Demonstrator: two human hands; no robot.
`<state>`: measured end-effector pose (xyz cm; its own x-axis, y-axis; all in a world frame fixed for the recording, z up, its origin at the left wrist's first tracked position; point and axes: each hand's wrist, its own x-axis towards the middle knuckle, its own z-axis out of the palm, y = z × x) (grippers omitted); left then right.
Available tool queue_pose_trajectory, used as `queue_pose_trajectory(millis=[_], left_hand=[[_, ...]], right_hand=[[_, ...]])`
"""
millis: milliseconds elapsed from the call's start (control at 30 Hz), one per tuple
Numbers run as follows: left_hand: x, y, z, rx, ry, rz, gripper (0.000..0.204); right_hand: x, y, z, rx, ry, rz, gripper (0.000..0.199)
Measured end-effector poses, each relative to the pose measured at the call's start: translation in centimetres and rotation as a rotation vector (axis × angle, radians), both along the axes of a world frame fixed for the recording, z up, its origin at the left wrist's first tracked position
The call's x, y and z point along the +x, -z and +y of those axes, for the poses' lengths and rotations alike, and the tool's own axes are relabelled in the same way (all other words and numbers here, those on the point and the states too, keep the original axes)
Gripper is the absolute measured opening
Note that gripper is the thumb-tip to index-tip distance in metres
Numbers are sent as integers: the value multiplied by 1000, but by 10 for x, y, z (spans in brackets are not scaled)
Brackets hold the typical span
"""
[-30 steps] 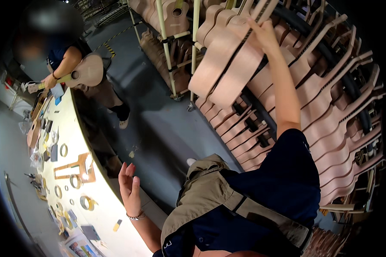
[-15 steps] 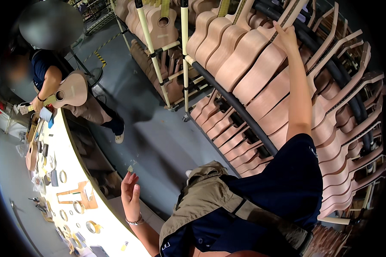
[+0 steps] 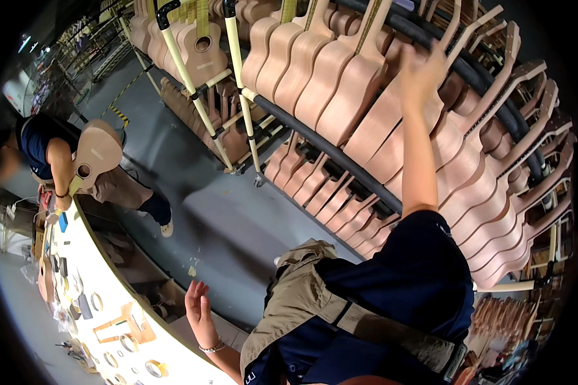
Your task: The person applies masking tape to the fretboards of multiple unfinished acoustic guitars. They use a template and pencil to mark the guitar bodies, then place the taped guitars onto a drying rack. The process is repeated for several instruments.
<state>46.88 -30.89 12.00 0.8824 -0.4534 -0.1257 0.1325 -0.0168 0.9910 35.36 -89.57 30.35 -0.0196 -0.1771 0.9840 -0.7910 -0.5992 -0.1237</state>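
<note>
Right hand (image 3: 422,77), motion-blurred, fingers spread and unclenched, nothing visibly grasped; located over the upper row of unvarnished acoustic guitars (image 3: 475,215) at the wearer's right, contact with the nearest bodies not determinable. Said row: pale pinkish-brown wood, bodies packed side by side, necks slanting up and away, ranged behind a dark padded rail (image 3: 331,146). Lower tier of guitars (image 3: 324,199), beneath that rail, likewise closely ranked. Cream rack post (image 3: 237,70) at the row's far end; beyond it, a second rack bearing further guitars, one with round soundhole (image 3: 202,58) facing out. Left hand (image 3: 200,314), relaxed, fingers loosely extended and released, raised near the edge of the white worktable (image 3: 186,359); bead-like bracelet (image 3: 213,348) at the wrist. On the worktable: flat brown wooden piece with a cut-out (image 3: 138,328), tape rolls (image 3: 154,368), assorted small items. Co-worker (image 3: 45,144), navy top, at the table's far end, one guitar (image 3: 99,151) held against the body. Khaki apron (image 3: 295,273), worn by the wearer over navy clothing.
</note>
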Motion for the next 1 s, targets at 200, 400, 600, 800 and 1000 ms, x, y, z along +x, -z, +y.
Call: queue_pose_trajectory(millis=[200,400,600,800,1000], left_hand=[[-7,14,9,-22,27,55,41],[-33,20,19,11,72,-56,44],[-72,-2,23,247,-16,-400,39],[-110,-42,40,289,-282,-872,64],[-171,-13,119,530,-709,-779,73]], right_hand=[[-97,7,-103,929,-535,-159,50],[-86,-22,-8,610,-622,95,52],[-7,-66,197,537,-594,276,70],[60,-25,377,672,-1201,684,49],[70,23,564,650,-1859,847,53]])
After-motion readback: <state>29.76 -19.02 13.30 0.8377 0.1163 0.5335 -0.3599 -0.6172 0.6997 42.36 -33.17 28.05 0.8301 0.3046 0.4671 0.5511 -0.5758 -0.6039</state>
